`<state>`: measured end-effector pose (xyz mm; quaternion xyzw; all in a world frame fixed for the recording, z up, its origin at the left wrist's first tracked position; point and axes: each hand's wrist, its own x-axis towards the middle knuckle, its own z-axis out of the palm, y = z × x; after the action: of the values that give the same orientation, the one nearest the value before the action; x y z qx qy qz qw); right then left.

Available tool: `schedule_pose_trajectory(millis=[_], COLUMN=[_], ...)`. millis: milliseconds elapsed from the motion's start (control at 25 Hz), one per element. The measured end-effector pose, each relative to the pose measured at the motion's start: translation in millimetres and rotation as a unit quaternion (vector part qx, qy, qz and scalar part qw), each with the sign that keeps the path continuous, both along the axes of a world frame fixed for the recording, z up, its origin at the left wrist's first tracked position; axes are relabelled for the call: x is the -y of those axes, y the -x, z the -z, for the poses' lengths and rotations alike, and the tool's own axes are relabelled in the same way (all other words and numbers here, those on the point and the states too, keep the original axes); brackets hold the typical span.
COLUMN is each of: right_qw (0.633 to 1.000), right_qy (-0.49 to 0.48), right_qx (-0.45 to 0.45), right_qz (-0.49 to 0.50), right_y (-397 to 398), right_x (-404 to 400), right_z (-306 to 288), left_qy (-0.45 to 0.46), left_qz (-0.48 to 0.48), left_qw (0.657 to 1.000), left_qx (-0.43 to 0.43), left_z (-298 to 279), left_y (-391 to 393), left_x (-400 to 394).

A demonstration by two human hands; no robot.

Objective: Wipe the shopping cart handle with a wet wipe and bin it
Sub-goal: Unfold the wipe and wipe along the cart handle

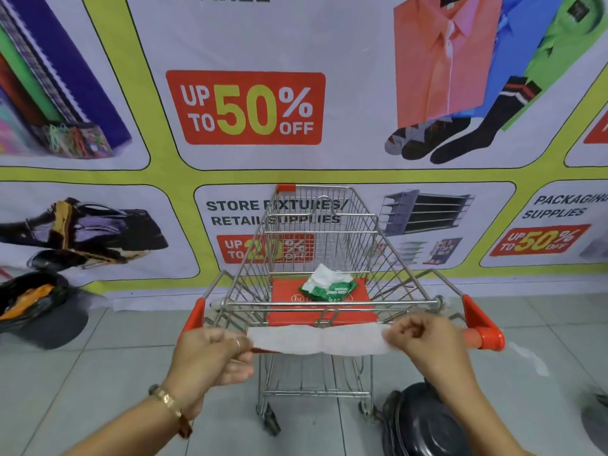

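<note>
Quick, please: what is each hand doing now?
Left hand: closed on the wipe, left end.
Right hand: closed on the wipe, right end.

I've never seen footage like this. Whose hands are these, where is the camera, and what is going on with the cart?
There is no machine here. A person wears a camera on the head, so you look down at their own hands. The left hand and right hand stretch a white wipe between them, in front of the handle of a small cart. A green wipe pack lies on the cart's red seat. The cart stands on a tiled floor before a banner.
</note>
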<state>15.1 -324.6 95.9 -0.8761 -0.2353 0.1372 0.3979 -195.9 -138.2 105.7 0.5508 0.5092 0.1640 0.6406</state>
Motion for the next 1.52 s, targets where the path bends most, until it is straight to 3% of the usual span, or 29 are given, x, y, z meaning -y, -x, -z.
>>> schedule_pose_trajectory(millis=[240,320,400,440,480,560,600,640,720,880,1120,1240,1400,1440,1520], right_qw=[0.990,0.984,0.977,0.973,0.968,0.958,0.949,0.937,0.919,0.907,0.920,0.897,0.842,0.840,0.872], right_qy=[0.032,0.020,0.003,0.001,0.006,0.035,0.079,0.124,0.171,0.162,0.143,0.160,0.203,0.217,0.213], right_qx=[0.131,0.177,0.209,0.215,0.219,0.226,0.237,0.252,0.274,0.321,0.325,0.359,0.415,0.413,0.371], right_qz=[0.049,0.025,-0.047,-0.086,-0.120,-0.174,-0.195,-0.209,-0.227,-0.221,-0.167,-0.200,-0.280,-0.278,-0.238], right_y=[29.8,38.0,44.5,48.4,52.8,63.6,70.6,78.5,94.6,101.4,82.6,109.1,85.2,70.5,53.2], right_x=[4.9,-3.3,-16.8,-25.7,-35.5,-59.2,-72.5,-85.3,-104.3,-100.6,-89.9,-120.9,-100.9,-87.0,-71.4], right_z=[-7.0,-10.7,-10.6,-8.5,-4.4,5.8,11.1,15.7,21.4,22.0,27.5,24.3,27.5,29.1,29.4], left_qy=[-0.022,-0.011,-0.087,-0.194,-0.334,-0.564,-0.607,-0.607,-0.553,-0.429,-0.429,-0.419,-0.426,-0.427,-0.433], left_qz=[-0.013,-0.018,0.011,0.051,0.089,0.111,0.107,0.108,0.140,0.255,0.241,0.224,0.239,0.249,0.254], left_qw=[1.000,1.000,0.995,0.976,0.928,0.794,0.757,0.750,0.767,0.797,0.798,0.813,0.800,0.794,0.788], left_qx=[-0.010,-0.017,-0.046,-0.088,-0.136,-0.196,-0.217,-0.240,-0.293,-0.340,-0.348,-0.336,-0.348,-0.352,-0.356], left_z=[11.5,11.0,6.9,4.1,0.5,-5.0,-9.6,-11.7,-6.3,27.4,40.9,40.6,38.3,38.1,38.7], left_y=[7.3,8.8,13.6,16.8,18.7,18.3,14.2,8.5,-4.7,-12.4,-13.5,-12.8,-3.9,-3.0,-4.6], left_x=[20.7,23.4,23.7,21.6,18.1,1.3,-10.1,-24.3,-52.1,-69.0,-65.2,-62.3,-66.8,-67.4,-67.6])
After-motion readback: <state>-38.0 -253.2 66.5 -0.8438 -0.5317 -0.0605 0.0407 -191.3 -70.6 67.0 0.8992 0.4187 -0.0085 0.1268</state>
